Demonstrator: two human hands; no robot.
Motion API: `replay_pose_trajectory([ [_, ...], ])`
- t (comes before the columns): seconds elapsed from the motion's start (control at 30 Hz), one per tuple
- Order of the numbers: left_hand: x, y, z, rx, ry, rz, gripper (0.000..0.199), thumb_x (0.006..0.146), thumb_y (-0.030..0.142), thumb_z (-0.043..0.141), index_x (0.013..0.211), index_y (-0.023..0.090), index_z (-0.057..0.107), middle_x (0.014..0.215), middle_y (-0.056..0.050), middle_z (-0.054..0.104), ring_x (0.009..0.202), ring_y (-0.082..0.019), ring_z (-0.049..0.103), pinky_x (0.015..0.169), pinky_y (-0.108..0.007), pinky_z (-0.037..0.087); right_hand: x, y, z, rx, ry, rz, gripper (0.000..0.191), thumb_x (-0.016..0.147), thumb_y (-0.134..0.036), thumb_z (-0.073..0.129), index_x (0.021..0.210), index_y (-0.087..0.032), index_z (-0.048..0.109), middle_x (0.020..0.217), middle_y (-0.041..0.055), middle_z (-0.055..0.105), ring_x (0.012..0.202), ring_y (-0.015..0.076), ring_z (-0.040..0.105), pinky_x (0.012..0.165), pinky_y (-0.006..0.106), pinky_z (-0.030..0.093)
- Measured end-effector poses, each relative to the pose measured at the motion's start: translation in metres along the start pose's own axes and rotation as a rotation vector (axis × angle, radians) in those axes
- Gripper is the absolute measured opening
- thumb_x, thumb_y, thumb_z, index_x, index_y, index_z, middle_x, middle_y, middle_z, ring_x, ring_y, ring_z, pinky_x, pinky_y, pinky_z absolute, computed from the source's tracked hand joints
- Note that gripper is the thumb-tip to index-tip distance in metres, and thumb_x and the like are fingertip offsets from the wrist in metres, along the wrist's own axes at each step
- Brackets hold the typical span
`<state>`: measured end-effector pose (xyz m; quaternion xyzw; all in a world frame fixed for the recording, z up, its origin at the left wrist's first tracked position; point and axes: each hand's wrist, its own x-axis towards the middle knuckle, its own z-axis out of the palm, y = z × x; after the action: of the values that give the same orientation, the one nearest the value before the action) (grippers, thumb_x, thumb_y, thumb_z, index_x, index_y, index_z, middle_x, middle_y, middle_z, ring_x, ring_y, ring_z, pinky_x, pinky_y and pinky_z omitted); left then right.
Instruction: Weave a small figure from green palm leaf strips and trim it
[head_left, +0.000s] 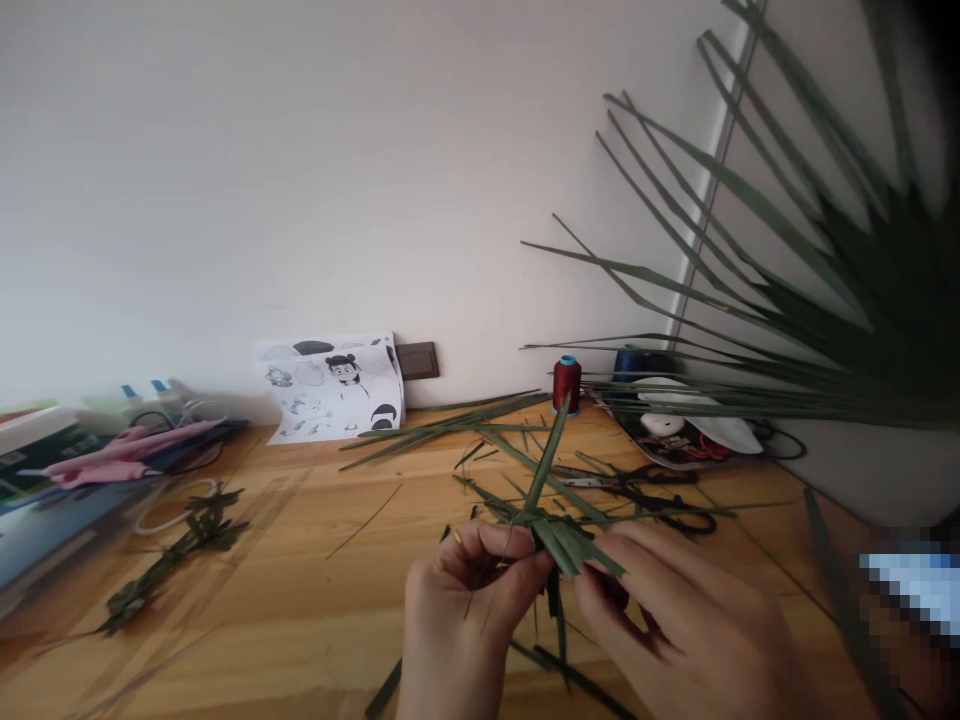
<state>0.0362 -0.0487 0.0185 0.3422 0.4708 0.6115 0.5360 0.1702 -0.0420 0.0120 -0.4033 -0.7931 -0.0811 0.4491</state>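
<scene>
Folded green palm-leaf strips (564,540) are held between my two hands low in the middle of the view. My left hand (476,585) pinches their left side with thumb and forefinger. From the right, my right hand (667,600) grips the wider, folded end; its fingertips are partly hidden by the leaf. One strip sticks up from the weave toward a spool of dark red thread (567,384). Black-handled scissors (637,482) lie just behind my hands. Loose leaf scraps (469,455) are scattered around them on the wooden table (300,570).
A large palm frond (840,290) fans in from the right. Beneath its tips stands a dark tray (675,460) of small items. Printed drawings (337,390) lean on the wall. At left lie a woven leaf piece (169,565) and a pink glue gun (127,452).
</scene>
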Motion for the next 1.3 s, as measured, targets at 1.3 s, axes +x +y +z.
replay_pose_trajectory([
  [1.3, 0.012, -0.004, -0.001, -0.147, -0.12, -0.072, 0.016, 0.051, 0.008, 0.075, 0.06, 0.012, 0.062, 0.056, 0.0, 0.063, 0.052, -0.008, 0.056, 0.054, -0.018, 0.044, 0.013, 0.007, -0.005, 0.298, -0.247, 0.34, 0.02, 0.079, -0.02, 0.049, 0.064, -0.021, 0.062, 0.059, -0.0032, 0.062, 0.054, 0.0119, 0.058, 0.049, 0.02, 0.045],
])
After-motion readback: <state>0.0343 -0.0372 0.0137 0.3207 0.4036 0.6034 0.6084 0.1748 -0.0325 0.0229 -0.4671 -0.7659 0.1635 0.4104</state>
